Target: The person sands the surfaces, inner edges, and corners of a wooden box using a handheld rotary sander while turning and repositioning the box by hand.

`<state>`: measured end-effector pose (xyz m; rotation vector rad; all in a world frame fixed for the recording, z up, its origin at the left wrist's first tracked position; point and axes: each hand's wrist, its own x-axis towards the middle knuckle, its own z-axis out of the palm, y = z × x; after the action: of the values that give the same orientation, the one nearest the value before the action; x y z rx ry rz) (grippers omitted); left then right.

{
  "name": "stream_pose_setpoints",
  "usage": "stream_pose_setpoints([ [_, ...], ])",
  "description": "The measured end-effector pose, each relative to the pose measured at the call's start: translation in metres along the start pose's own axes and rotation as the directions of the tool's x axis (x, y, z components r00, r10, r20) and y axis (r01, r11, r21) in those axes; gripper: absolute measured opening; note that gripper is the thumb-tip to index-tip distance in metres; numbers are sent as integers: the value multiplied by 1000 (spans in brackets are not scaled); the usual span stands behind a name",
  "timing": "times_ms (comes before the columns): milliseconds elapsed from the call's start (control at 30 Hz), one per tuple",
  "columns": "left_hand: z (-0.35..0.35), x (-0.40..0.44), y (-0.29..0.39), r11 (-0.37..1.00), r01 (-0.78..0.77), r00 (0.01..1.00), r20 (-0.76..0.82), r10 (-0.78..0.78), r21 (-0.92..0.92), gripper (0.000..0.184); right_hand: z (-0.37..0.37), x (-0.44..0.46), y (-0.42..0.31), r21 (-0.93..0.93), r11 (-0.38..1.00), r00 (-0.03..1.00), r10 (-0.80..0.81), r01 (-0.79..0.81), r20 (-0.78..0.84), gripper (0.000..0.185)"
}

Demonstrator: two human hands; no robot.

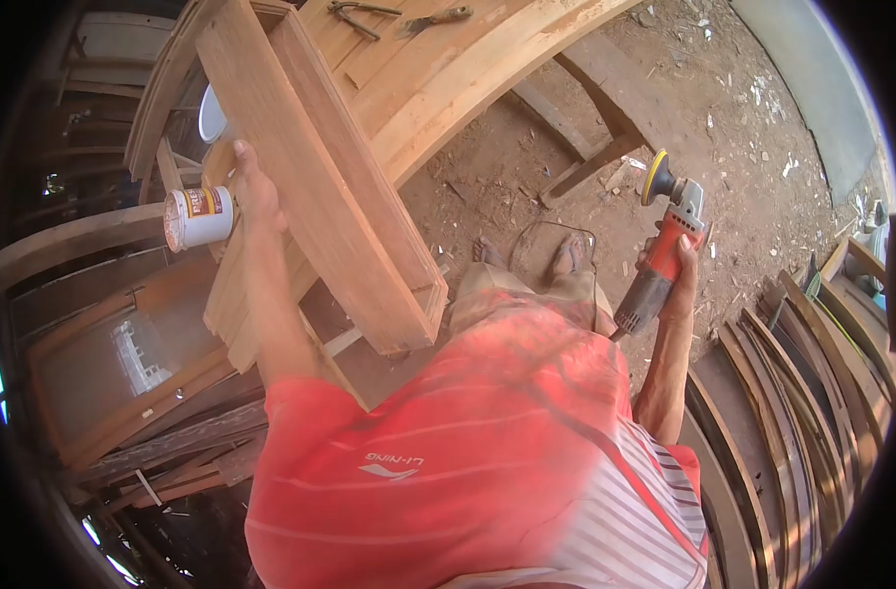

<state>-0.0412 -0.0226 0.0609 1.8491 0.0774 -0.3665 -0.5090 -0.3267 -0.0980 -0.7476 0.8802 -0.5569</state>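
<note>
In the head view, my right hand is wrapped round the red and black body of an angle grinder. Its round yellow-edged sanding pad faces up and away from me. My left hand grips the near-left side of a long, narrow wooden box, open along one face; some of its fingers are hidden. Just left of that hand is a white tub with a yellow and red label and smeared contents. The grinder is held apart from the wood, over the ground.
Pliers and a brush-like tool lie on a wooden panel ahead. A low wooden bench stands on the littered dirt floor. Curved-looking boards are stacked at right; a glazed wooden door leans at left.
</note>
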Motion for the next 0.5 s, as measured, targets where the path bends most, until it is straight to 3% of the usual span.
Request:
stream_pose_setpoints([
  [100,-6,-27,-2,984,-174,973,-155,168,-25,88,-12,14,-1,17,1000,999,20,-21,31,68],
  [167,-10,-45,5,956,-144,959,-274,72,-254,75,-17,21,-5,40,999,998,29,-31,58,66],
  [200,-12,-52,7,957,-144,961,-266,75,-251,75,-18,24,-7,40,999,997,29,-32,72,65],
  [267,-15,-64,10,932,-179,908,-417,33,-316,74,-16,23,-11,56,997,995,39,-44,93,62],
  [333,-33,-63,1,908,-215,905,-423,47,-360,73,-24,20,-1,25,998,994,50,-52,94,65],
  [400,-62,-42,-19,820,-209,962,-260,76,-533,84,-32,29,-2,6,999,993,45,-46,106,70],
  [433,-57,-48,-14,803,-183,971,-234,57,-567,74,-29,28,-5,25,1000,995,8,-11,101,70],
  [500,-35,-58,-10,788,-181,940,-339,-37,-588,72,-22,26,-6,-1,1000,999,-24,24,25,69],
])
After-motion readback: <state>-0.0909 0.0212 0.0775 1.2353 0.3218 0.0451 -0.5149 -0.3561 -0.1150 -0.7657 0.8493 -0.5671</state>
